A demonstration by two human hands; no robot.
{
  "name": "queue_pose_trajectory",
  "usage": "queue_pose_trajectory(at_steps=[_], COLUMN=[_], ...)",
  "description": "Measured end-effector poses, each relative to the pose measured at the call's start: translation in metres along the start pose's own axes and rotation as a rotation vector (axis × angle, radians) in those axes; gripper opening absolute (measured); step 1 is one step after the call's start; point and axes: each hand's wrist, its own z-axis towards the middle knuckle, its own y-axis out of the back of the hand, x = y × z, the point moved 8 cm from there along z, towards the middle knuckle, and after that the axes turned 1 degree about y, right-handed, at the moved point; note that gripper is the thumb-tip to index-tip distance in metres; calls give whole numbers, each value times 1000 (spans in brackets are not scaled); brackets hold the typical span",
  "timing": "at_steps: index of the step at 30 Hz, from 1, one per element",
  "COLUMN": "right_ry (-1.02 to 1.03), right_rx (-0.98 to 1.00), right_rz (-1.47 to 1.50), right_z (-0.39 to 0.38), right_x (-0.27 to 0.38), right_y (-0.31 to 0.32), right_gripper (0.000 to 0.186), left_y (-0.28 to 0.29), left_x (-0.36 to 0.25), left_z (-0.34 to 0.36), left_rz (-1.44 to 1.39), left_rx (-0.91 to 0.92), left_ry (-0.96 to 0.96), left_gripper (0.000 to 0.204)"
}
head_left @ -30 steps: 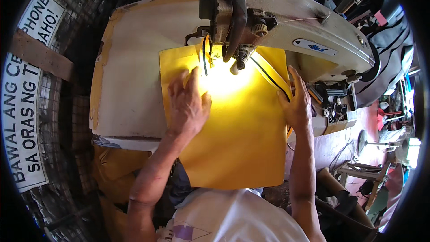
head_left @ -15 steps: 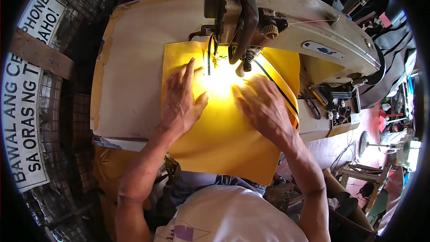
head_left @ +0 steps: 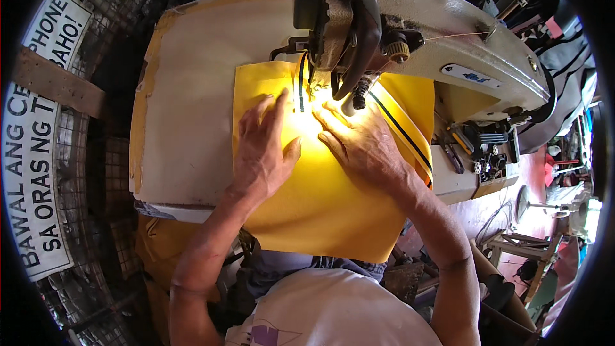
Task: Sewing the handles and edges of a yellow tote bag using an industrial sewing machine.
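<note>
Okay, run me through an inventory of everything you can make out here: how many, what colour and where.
Sewing machine: one, grey-beige, top centre to right
Sheet: one, yellow, partly under the machine head
Striped strip: two visible stretches, yellow with dark line, either side of the machine head
Table: one, off-white, beneath the sheet
Hand tools: at least two, one yellow-and-black, right of the sheet
Sign: at least one, white with black letters, left
Board: one, brown, across the sign
Fan: one, pale grey, right
Shirt: one, white, bottom centre
Left hand: one, bare, on the sheet
Right hand: one, bare, on the sheet
</note>
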Motion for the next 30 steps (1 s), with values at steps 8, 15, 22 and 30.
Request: queue_pose_trajectory(at_steps=[8, 15, 22, 30], right_ry=[-29, 40, 53, -213], right_rx=[6, -59, 39, 96], right_rz=[33, 66, -52, 6], right_z=[-2, -2, -1, -51], right_x=[-4, -4, -9, -9], right_y=[-1, 2, -8, 133], right_gripper=[35, 36, 35, 51], left_y=[2, -3, -1, -1], left_x=[-30, -25, -27, -15], left_z=[11, 8, 15, 30], left_rz=[146, 71, 139, 72], left_rx=[46, 92, 151, 115], left_ry=[-410, -382, -408, -386], left_gripper=[37, 43, 41, 46])
